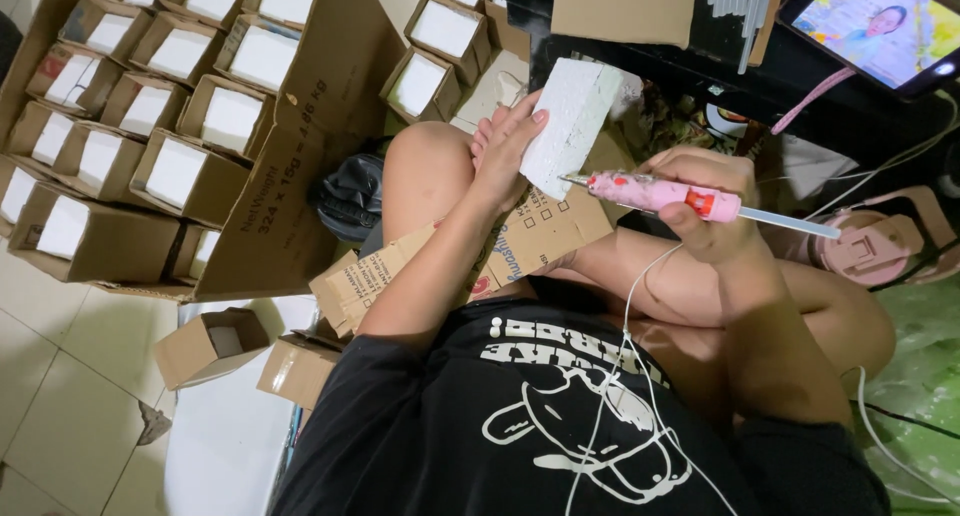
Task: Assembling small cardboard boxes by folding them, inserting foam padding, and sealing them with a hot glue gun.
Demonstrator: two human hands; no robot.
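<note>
My left hand (507, 141) holds a white foam block (570, 124) upright above my knee, fingers along its left side. In my right hand (705, 191) is a pink glue gun (660, 193) with a clear glue stick poking out of its back. The gun's metal tip touches the lower edge of the foam block. A white cord runs from the gun down across my black shirt. A flat piece of printed cardboard (440, 266) lies across my lap under both arms.
Several small open cardboard boxes (180, 171) with white foam inside stand in rows at the left, on a large flattened carton (300, 186). Two more small boxes (210, 344) sit on the tiled floor. A tablet (880, 26) with a picture on it lies at the top right, a pink stand (880, 248) below it.
</note>
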